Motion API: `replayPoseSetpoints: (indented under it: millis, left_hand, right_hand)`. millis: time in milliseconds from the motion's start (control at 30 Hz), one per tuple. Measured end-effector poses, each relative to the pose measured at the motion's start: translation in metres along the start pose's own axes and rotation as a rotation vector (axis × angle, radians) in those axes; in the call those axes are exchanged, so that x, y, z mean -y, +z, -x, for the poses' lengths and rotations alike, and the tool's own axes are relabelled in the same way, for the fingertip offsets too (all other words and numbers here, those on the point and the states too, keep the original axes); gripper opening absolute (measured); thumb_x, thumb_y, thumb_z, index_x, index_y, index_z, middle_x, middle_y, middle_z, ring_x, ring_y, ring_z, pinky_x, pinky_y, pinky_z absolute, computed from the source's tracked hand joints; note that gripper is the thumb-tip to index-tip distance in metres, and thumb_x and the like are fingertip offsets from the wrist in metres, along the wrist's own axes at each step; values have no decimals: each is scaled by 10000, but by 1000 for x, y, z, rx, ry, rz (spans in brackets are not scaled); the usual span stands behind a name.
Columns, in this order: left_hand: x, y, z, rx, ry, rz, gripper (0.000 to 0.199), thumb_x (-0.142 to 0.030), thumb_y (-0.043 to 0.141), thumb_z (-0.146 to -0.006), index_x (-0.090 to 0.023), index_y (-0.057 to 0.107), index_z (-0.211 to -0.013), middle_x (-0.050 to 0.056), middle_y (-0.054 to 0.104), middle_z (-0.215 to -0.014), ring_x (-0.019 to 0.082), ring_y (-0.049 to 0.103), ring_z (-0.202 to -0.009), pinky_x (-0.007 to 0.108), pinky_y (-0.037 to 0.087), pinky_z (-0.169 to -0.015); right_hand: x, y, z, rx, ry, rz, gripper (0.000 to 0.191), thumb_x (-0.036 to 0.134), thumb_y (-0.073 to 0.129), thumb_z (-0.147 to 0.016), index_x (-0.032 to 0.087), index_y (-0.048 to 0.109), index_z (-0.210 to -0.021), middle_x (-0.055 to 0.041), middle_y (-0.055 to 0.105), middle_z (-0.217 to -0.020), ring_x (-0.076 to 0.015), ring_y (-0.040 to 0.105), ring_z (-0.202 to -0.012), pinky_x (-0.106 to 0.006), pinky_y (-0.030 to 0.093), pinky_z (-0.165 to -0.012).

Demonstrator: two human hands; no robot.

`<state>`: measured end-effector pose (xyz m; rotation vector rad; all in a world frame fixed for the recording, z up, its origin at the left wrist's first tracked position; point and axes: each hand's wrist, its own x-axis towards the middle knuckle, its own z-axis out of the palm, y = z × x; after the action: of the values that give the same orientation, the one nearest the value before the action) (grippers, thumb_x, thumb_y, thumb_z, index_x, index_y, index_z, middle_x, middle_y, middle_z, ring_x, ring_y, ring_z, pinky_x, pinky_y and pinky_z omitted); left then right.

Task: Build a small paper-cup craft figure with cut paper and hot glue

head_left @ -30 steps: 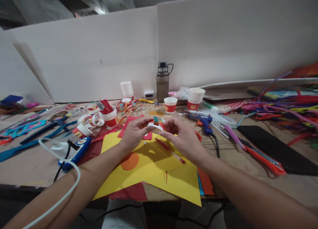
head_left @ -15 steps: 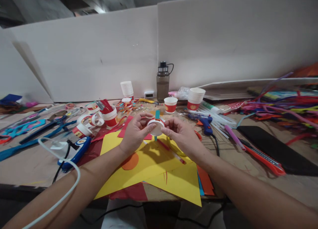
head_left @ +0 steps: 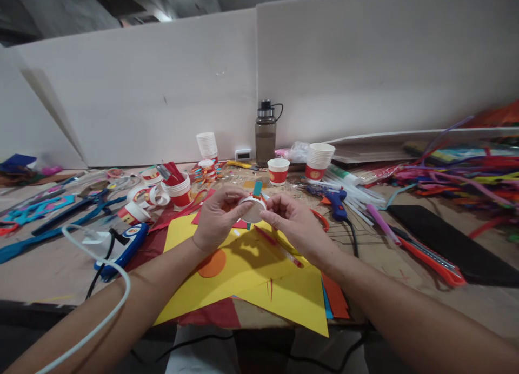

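Between my two hands is a cut-down paper cup, its round white base turned toward me and coloured paper strips, one teal, sticking out around its rim. My left hand pinches it from the left with thumb and fingers. From the right, my right hand grips its edge, thumb at the front. Below lie yellow paper sheets, an orange paper disc and a red-tipped pen. The far side of the cup piece is hidden.
A paper cup, a cup stack and a water bottle stand behind. On the right lie a blue glue gun, a red box cutter and a black phone-like slab. A blue power strip with a white cable lies left.
The cup piece has tilted and shifted slightly in my fingers; its lower teal strip now shows less. Both hands stay in nearly the same place.
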<state>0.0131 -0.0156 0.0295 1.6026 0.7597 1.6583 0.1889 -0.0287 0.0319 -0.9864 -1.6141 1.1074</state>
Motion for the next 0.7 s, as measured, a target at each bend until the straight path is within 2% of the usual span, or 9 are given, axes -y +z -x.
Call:
replayPoseSetpoints:
  millis: [500, 700]
  left_hand:
    - [0, -6, -3, 72, 48, -49, 143, -239, 769, -716, -193, 671, -810, 10, 677, -796, 114, 622, -726, 243, 516, -700]
    - [-3, -9, -6, 106, 108, -87, 156, -229, 779, -701, -197, 674, -812, 11, 672, -796, 119, 618, -737, 249, 517, -707]
  right_hand:
    - [1, 2, 0, 9, 5, -68, 221, 355, 681, -765, 196, 535, -810, 32, 534, -729, -98, 477, -612, -240, 377, -550]
    - [2, 2, 1, 29, -8, -66, 216, 357, 678, -771, 201, 536, -818, 31, 538, -734, -97, 475, -606, -237, 371, -539]
